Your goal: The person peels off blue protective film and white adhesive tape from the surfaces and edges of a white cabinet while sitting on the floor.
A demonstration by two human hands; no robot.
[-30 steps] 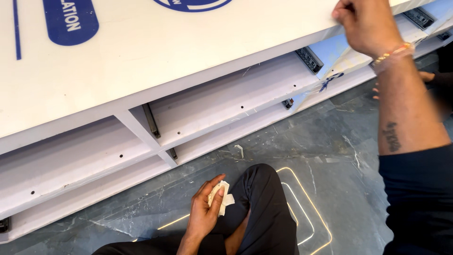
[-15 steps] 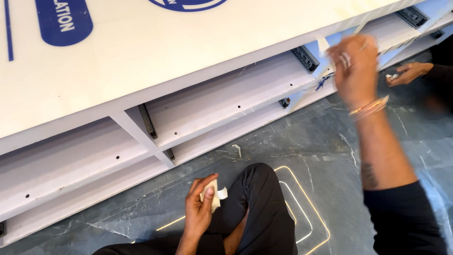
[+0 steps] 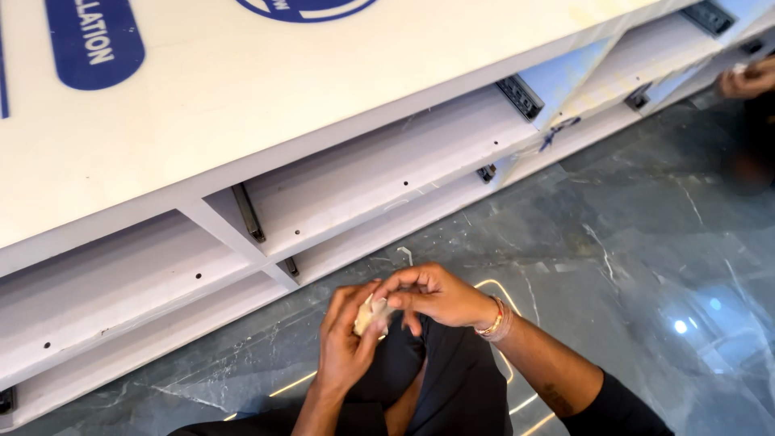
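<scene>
The wad of pale tape or film (image 3: pixel 373 313) sits pinched between both hands, just above the person's knee (image 3: pixel 420 363) and close over the dark marble floor (image 3: pixel 646 266). The left hand (image 3: pixel 345 343) is curled around it from below, fingers closed on the lump; the right hand (image 3: pixel 432 295) comes in from above with thumb and fingertips nipped on its upper edge, a bead bracelet (image 3: pixel 494 317) at the wrist.

As I see it, the risk is in the stuff itself: if it is sticky, it could cling to the fingers instead of coming free, or tear into scraps. A loose grip would let it drop onto the floor, where a small white sliver (image 3: pixel 406 254) already lies near the cabinet's foot.

The wad looks small, crumpled and off-white to cream, soft rather than stiff. Most of it is hidden by the fingers, so I cannot tell its full shape.

Behind the hands lies a long white cabinet (image 3: pixel 339 178) on its side, with metal drawer runners (image 3: pixel 248 211) in its open bays. Another person's hand (image 3: pixel 747 81) works at its far end.
</scene>
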